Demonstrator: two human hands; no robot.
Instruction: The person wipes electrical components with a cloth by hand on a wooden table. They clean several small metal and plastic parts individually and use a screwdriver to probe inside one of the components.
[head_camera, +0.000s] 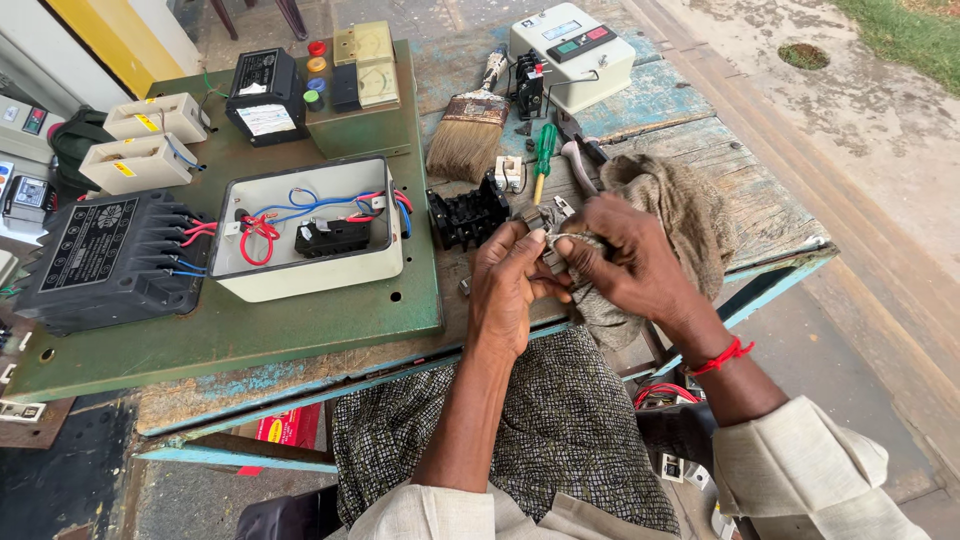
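A worn wooden table (700, 150) with peeling blue paint fills the frame's upper half. On it lie a green metal panel (250, 330) at left, a paintbrush (470, 125), a green-handled screwdriver (543, 155), what may be pliers (580, 150), and a cream meter box (572, 55).

Left hand (508, 285), right hand (622, 262) grip small metal part (549, 238), rag (668, 215).

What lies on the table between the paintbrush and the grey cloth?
In the head view, a green-handled screwdriver lies between the paintbrush and the grey cloth, with pliers right beside it.
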